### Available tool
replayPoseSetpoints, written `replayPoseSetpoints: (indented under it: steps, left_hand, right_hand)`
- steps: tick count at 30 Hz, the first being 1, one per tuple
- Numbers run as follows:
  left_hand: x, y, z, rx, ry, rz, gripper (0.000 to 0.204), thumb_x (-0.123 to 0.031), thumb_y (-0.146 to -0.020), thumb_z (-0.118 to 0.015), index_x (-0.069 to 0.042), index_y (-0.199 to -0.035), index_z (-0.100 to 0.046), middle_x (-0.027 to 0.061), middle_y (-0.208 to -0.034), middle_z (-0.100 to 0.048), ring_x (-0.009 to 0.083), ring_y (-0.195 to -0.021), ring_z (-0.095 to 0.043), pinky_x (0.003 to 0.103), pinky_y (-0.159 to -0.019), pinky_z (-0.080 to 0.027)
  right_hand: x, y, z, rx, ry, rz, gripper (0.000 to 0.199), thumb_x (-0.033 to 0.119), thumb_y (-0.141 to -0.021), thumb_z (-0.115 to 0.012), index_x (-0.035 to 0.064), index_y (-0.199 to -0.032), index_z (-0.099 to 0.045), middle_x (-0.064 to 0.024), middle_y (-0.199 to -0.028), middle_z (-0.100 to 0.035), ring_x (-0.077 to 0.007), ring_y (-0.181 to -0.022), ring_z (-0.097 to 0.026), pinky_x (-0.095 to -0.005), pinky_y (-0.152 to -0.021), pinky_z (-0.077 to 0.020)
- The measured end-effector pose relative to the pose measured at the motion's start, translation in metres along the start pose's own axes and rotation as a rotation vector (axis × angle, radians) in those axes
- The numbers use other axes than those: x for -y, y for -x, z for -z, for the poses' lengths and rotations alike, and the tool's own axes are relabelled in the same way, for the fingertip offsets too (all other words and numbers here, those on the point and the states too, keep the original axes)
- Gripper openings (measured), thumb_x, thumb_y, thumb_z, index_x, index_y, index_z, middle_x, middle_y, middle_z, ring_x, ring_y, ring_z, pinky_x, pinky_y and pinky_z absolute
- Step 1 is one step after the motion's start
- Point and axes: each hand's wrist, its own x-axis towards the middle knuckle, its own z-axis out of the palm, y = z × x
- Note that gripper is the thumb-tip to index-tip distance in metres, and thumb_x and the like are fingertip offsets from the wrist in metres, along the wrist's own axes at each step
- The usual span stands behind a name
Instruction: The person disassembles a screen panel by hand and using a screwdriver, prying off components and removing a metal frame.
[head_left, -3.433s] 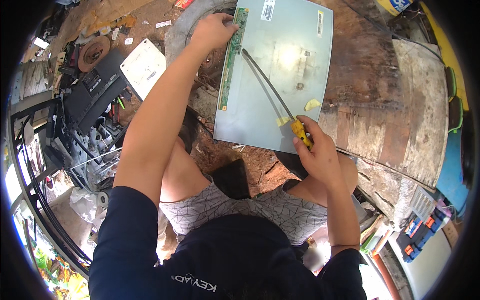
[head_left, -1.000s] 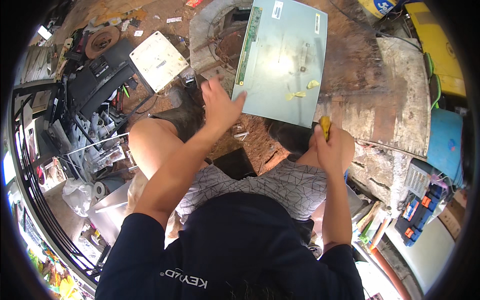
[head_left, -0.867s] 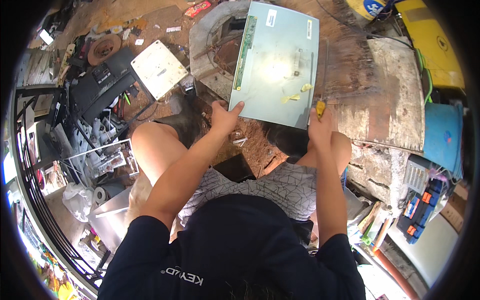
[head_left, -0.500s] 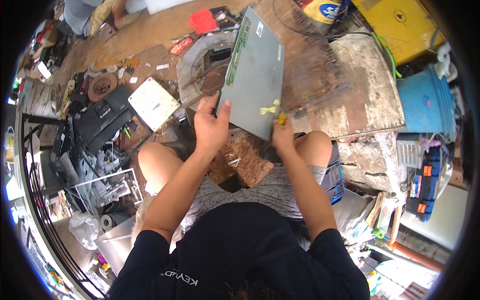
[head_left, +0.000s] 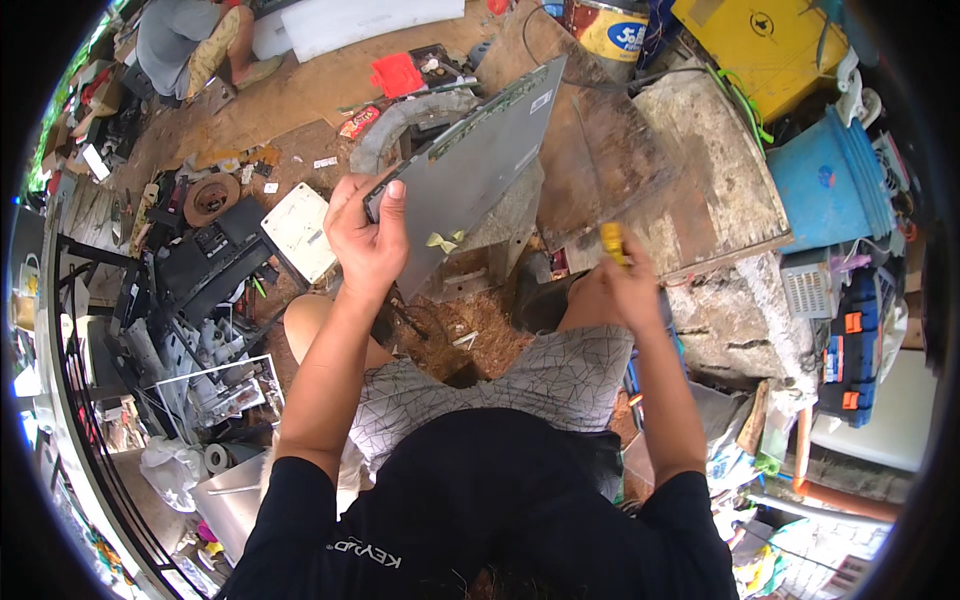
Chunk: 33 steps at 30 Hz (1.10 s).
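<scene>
My left hand (head_left: 367, 237) grips the near left corner of a flat grey screen panel (head_left: 492, 150), thumb on its face and fingers behind. The panel is tilted, reaching away to the upper right, with a narrow circuit board along its upper edge. A scrap of yellowish tape (head_left: 440, 243) clings near its lower edge. Beyond my right knee, my right hand (head_left: 632, 285) is closed around a yellow-handled screwdriver (head_left: 612, 240), its thin shaft seeming to point away from me. That hand is apart from the panel.
A wooden board (head_left: 715, 170) lies ahead on the right, beside a blue bucket (head_left: 835, 185) and a yellow case (head_left: 765, 45). Dismantled black electronics (head_left: 215, 250) and a white panel (head_left: 298, 232) lie on the left. Another person (head_left: 185, 50) crouches at far left.
The panel has swung left and tilted lower with my left hand. My right hand has moved away from the panel's lower corner to the right, carrying the screwdriver.
</scene>
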Motion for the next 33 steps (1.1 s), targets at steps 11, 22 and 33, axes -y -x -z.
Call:
replayPoseSetpoints:
  steps: [11,22,33]
  left_hand:
    - [0.022,0.057,-0.012,-0.03,0.001,-0.071,0.024,-0.01,-0.084,-0.07,0.001,-0.105,-0.072,0.0105,-0.077,-0.057,0.0222,-0.069,-0.055,0.03,-0.063,-0.046]
    - [0.043,0.087,-0.018,-0.03,0.136,0.007,0.02,-0.003,-0.083,-0.07,0.003,-0.101,-0.064,0.0176,-0.092,-0.064,0.0306,-0.083,-0.063,0.036,-0.075,-0.051]
    - [0.043,0.085,-0.018,-0.028,0.157,0.017,0.021,-0.005,-0.083,-0.069,0.003,-0.101,-0.063,0.017,-0.093,-0.065,0.0321,-0.082,-0.063,0.037,-0.074,-0.051]
  right_hand:
    - [0.234,-0.001,0.119,-0.102,0.413,0.655,0.058,-0.004,-0.082,-0.069,0.004,-0.136,-0.049,-0.0099,-0.109,-0.067,-0.0108,-0.09,-0.063,-0.0232,-0.078,-0.0511]
    - [0.273,-0.034,0.007,-0.003,-0.002,0.954,0.041,0.017,-0.1,-0.054,-0.0031,-0.131,-0.038,-0.0246,-0.113,-0.064,-0.0342,-0.1,-0.068,-0.0331,-0.076,-0.0594]
    - [0.295,-0.032,-0.036,0.022,0.081,1.005,0.042,0.02,-0.097,-0.061,-0.0034,-0.126,-0.042,-0.0178,-0.105,-0.068,-0.026,-0.092,-0.07,-0.03,-0.071,-0.0603]
